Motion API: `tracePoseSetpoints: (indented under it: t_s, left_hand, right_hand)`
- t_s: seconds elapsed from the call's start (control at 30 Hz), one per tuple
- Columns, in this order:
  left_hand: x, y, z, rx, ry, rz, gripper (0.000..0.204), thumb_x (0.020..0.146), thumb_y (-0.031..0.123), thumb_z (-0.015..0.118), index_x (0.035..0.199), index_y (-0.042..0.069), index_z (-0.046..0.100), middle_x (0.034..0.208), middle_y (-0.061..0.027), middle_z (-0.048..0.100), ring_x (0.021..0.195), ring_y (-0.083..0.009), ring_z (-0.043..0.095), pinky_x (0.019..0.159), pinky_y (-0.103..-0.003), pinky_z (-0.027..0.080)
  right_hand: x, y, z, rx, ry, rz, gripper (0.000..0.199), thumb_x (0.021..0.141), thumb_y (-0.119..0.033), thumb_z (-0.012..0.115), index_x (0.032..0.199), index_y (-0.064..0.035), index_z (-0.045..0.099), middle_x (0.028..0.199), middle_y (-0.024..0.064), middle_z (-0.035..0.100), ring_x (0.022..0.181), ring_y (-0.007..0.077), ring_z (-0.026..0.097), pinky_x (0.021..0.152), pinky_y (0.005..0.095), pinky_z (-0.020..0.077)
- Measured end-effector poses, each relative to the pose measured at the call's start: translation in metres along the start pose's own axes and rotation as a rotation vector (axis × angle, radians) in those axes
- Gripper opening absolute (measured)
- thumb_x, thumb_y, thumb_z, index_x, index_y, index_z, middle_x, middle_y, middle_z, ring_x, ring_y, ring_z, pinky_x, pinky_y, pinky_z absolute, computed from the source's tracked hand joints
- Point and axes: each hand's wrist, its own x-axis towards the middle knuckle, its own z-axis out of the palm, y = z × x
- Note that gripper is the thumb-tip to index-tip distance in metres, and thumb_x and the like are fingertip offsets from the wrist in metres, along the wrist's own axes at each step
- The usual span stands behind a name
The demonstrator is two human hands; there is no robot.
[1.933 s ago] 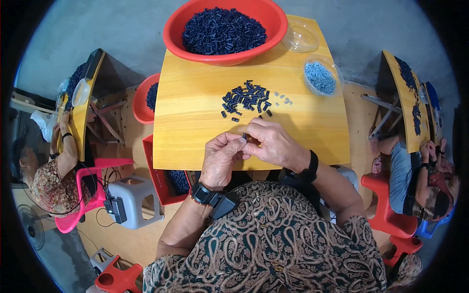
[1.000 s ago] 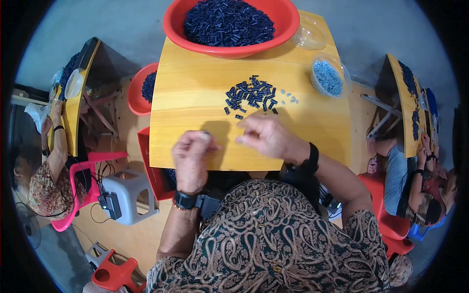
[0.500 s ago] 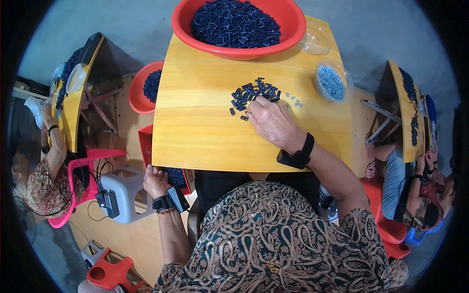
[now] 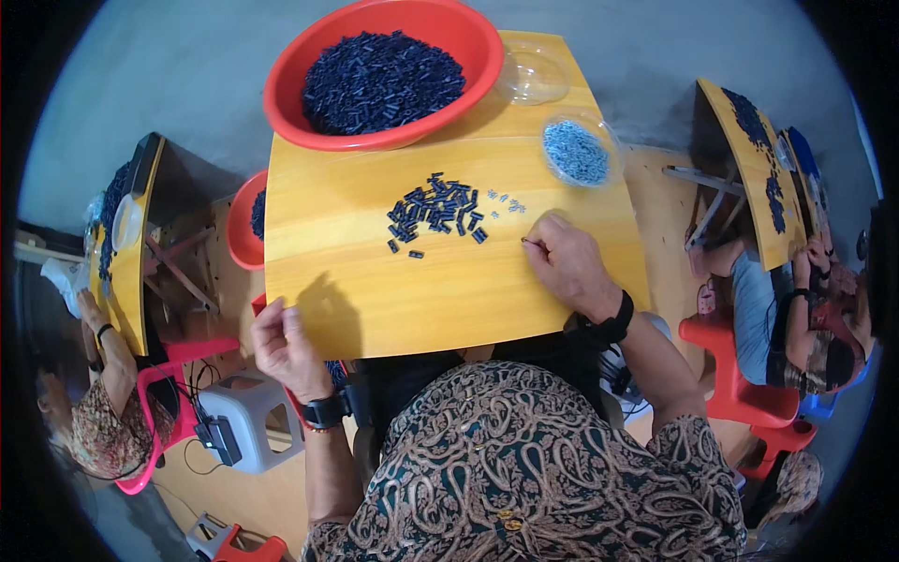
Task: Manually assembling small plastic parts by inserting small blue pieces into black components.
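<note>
Grey-blue wall (image 4: pixel 215 94) runs behind everything, with a yellow table (image 4: pixel 328 225) filling the middle of the frame. At the far left, a co-worker in a patterned top (image 4: pixel 108 426) sits at another table. Nearer the centre, a smaller red basin (image 4: pixel 245 245) and a corner of a red box (image 4: pixel 258 303) show past the table's left edge. Just below that corner, the left hand (image 4: pixel 288 356) has come up from beside the box, where it hung half a second ago; its fingers are loosely bent, the thumb slightly apart, with no piece seen between them. At upper centre-left, a large red basin (image 4: pixel 375 143) is heaped with dark tubular pieces (image 4: pixel 382 84). The loose pile (image 4: pixel 435 208) of similar pieces lies mid-table, with a few tiny pale bits (image 4: pixel 507 199) to its right. Right of centre, the right hand (image 4: pixel 573 267) has drawn clear of the pile, thumb and forefinger pinching a small dark piece (image 4: pixel 526 241). That suggests one piece has been put aside and a fresh one taken up. Beyond it, a clear tub (image 4: pixel 614 159) holds pale blue-grey parts (image 4: pixel 575 152); at far right, another co-worker (image 4: pixel 824 328) works at a table.
</note>
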Motion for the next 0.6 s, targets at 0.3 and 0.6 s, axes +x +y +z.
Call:
tracePoseSetpoints:
  t_s: [0.3,0.6]
  left_hand:
    - [-0.005,0.021,0.089,0.263,-0.675,0.166,0.020,0.084,-0.006,0.064,0.102,0.000,0.068,0.089,-0.0059,0.061,0.074,-0.0131,0.058,0.070,-0.027,0.049]
    - [-0.008,0.017,0.102,0.412,-0.721,0.336,0.020,0.080,-0.009,0.064,0.099,-0.002,0.066,0.090,-0.0153,0.061,0.077,-0.0281,0.063,0.070,-0.033,0.052]
  right_hand:
    - [0.011,0.000,0.005,0.037,-0.009,-0.067,0.011,0.086,-0.011,0.063,0.091,-0.0014,0.062,0.088,0.0159,0.062,0.081,0.0371,0.062,0.072,0.0469,0.0501]
    - [0.027,0.012,0.002,0.072,0.162,-0.026,0.011,0.084,-0.004,0.063,0.093,0.0007,0.064,0.091,0.0182,0.063,0.084,0.0400,0.062,0.074,0.0467,0.0506]
